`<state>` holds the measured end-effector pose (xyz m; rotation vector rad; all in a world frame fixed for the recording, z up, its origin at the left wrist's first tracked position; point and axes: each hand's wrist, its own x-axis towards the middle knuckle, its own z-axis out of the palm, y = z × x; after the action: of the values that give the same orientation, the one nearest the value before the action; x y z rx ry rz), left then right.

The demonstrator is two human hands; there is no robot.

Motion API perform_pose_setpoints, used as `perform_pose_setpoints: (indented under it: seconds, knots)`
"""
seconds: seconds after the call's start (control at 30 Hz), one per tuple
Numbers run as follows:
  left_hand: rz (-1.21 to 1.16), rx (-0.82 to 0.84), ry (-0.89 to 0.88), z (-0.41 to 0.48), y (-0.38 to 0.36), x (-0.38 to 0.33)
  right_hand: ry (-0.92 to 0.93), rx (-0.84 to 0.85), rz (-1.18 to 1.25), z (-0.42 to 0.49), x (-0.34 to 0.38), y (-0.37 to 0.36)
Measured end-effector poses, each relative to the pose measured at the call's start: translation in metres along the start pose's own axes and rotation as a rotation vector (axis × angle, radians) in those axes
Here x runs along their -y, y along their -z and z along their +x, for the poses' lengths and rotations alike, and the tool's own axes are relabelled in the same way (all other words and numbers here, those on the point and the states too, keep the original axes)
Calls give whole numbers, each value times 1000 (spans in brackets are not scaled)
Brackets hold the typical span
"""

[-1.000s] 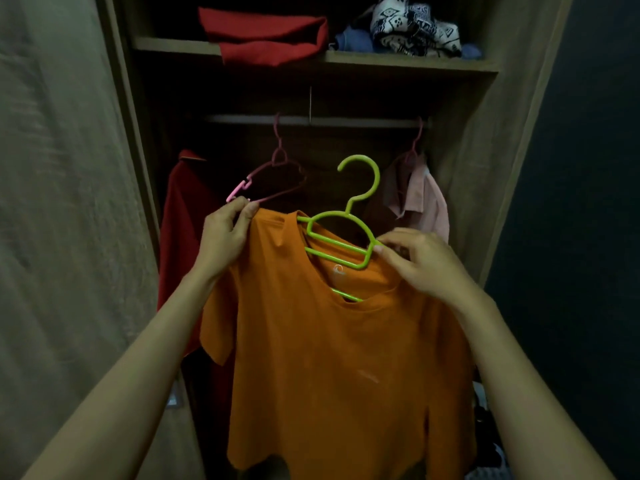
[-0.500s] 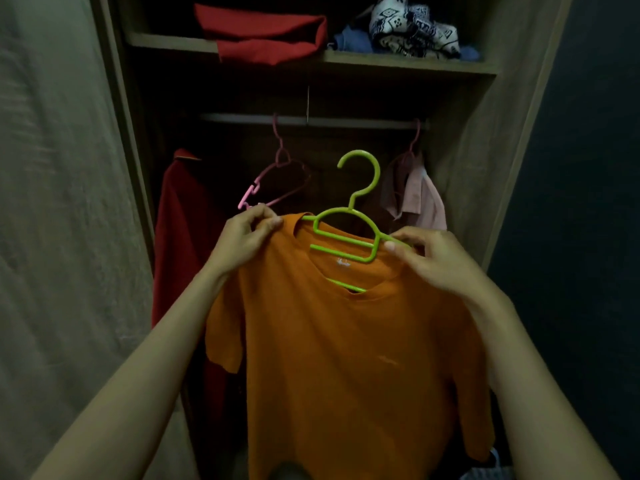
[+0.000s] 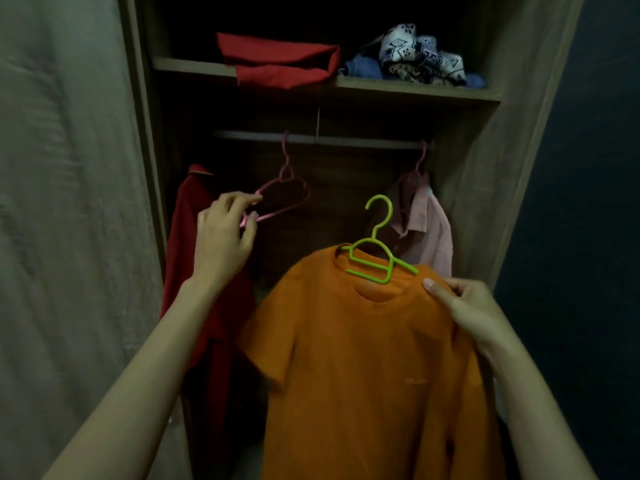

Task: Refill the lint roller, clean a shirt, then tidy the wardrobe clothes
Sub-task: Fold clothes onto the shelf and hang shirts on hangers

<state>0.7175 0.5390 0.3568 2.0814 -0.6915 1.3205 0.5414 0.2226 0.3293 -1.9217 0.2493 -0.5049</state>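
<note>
An orange T-shirt (image 3: pixel 360 358) hangs on a green plastic hanger (image 3: pixel 379 251) in front of the open wardrobe. My right hand (image 3: pixel 464 310) pinches the shirt's right shoulder over the hanger's arm and holds it up. Up and to the left, my left hand (image 3: pixel 221 237) has its fingers closed on the end of an empty pink hanger (image 3: pixel 280 199) that hangs from the wardrobe rail (image 3: pixel 346 140). The green hanger's hook is free, below the rail.
A red garment (image 3: pixel 194 258) hangs at the rail's left end, a pink collared shirt (image 3: pixel 429 230) at its right. The shelf (image 3: pixel 398 88) above holds a folded red cloth (image 3: pixel 280 62) and a patterned bundle (image 3: pixel 419 60). The wardrobe door (image 3: pixel 69 202) stands at the left.
My left hand let go of the orange shirt's left shoulder and moved up-left to grasp the pink hanger. The shirt now hangs lower and to the right, held by my right hand alone.
</note>
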Motion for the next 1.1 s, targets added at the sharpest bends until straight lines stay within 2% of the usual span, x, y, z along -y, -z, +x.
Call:
perform_pose_setpoints:
  seconds: [0.17,0.3,0.5,0.77,1.1]
  knots:
    - [167,-207,9,12,30,21,28,-141,120,26,2,-71]
    - [255,-223,66,25,41,46,87,-217,187,55,28,-114]
    - [321,-238,132,44,43,76,163,-373,157,110,64,-145]
    - [470,-336,34,48,38,108,188,-444,117,169,94,-157]
    - [456,-391,-5,47,37,113,91,-459,87,220,94,-180]
